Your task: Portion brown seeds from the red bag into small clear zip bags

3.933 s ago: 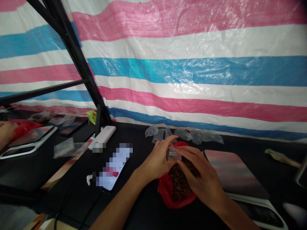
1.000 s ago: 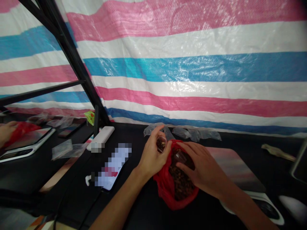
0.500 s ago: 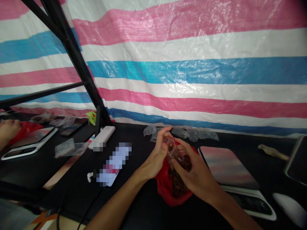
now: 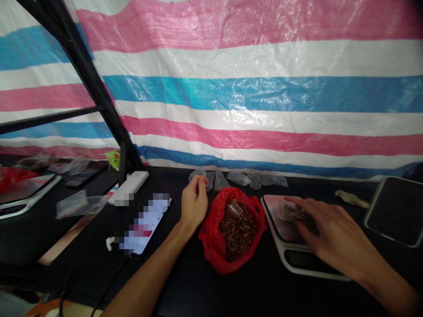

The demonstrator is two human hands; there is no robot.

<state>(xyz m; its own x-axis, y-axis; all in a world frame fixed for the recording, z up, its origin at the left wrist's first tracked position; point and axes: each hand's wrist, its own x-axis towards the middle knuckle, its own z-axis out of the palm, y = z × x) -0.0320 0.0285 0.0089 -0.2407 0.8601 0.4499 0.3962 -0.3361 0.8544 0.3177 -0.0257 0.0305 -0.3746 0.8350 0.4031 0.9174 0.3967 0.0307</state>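
My right hand (image 4: 325,229) is over the kitchen scale (image 4: 274,226), its fingers closed on a small clear plastic bag (image 4: 287,210) with brownish contents. The bag is at the scale's shiny platform; whether it rests there I cannot tell. My left hand (image 4: 194,202) is loosely curled left of the red plastic bag (image 4: 214,257), with nothing visible in it. Inside the open red bag lie many small brown, seed-like pieces (image 4: 239,233). A small clear plastic cup (image 4: 235,208) lies on top of them.
Several small clear bags (image 4: 238,178) lie along the striped sheet (image 4: 251,97). To the left are a phone (image 4: 148,224), a white power bank (image 4: 128,188) and an earbud (image 4: 109,243). A clear-rimmed tray (image 4: 396,211) and a crumpled pale strip (image 4: 352,199) are at the right.
My hands have parted. The right one has carried the small bag right to the scale; the left has moved left off it. The clear cup now shows on the brown pieces.
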